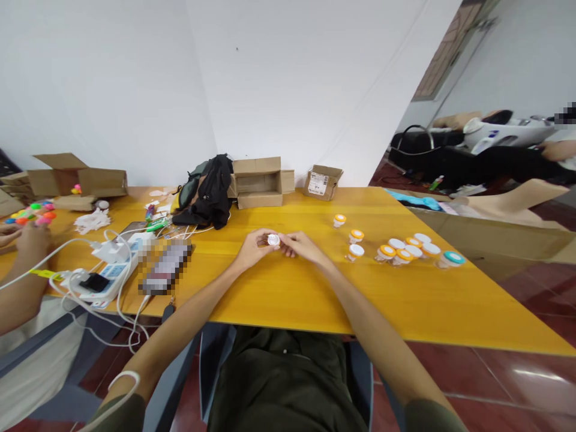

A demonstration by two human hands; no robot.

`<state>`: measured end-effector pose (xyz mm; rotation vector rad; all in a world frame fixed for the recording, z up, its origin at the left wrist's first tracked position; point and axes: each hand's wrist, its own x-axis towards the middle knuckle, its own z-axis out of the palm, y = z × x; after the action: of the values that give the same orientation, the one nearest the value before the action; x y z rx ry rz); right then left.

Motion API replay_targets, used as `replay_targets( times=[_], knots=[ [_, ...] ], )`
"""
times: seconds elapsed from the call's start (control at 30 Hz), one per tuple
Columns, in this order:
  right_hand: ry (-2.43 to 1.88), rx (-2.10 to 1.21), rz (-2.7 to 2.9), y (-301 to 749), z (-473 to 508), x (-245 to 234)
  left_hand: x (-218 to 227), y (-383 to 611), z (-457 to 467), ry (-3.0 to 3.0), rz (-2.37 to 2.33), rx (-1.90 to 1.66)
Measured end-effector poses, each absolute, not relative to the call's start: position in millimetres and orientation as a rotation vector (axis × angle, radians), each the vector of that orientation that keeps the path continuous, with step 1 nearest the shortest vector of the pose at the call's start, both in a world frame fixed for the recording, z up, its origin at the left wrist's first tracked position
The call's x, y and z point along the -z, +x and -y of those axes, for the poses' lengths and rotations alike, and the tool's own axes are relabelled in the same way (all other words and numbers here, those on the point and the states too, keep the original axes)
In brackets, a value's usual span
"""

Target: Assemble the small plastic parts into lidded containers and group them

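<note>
Between my hands, above the middle of the yellow table, is a small white round cap-like piece. My left hand is closed around its left side, thumb and fingers on the rim. The fingers of my right hand are bent and pressed at its right edge; their tips are partly hidden. To the right stand several small clear jars with white-topped lids, such as one with an orange-rimmed lid, one with a white lid and one with a teal-rimmed lid.
A phone, a white power strip and tangled cables lie to the left. Behind are a black bag, an open cardboard box and a small carton. Another person's hands hold colourful pieces at far left.
</note>
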<state>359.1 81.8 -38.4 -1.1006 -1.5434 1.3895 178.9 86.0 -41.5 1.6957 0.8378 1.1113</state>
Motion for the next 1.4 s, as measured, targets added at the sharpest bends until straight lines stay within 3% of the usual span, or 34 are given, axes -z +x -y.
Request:
replay_targets(
  times=[0.3, 0.63, 0.8, 1.2, 1.4],
  knots=[
    [-1.112, -0.712, 2.047, 365, -59, 8, 53, 189, -82, 1.593, -0.769, -0.934],
    [-1.173, -0.515, 2.297, 373, -47, 16, 57, 189, -84, 1.570, -0.756, -0.869],
    [-1.135, -0.631, 2.225, 370, -46, 16, 56, 189, -84, 1.577, -0.753, -0.872],
    [-1.250, -1.286, 1.552, 359, -55, 30, 57, 190, -83, 1.694, -0.776, -0.920],
    [-1.263, -1.376, 1.326, 355, -55, 39, 57, 189, -83, 1.737, -0.775, -0.923]
  ],
)
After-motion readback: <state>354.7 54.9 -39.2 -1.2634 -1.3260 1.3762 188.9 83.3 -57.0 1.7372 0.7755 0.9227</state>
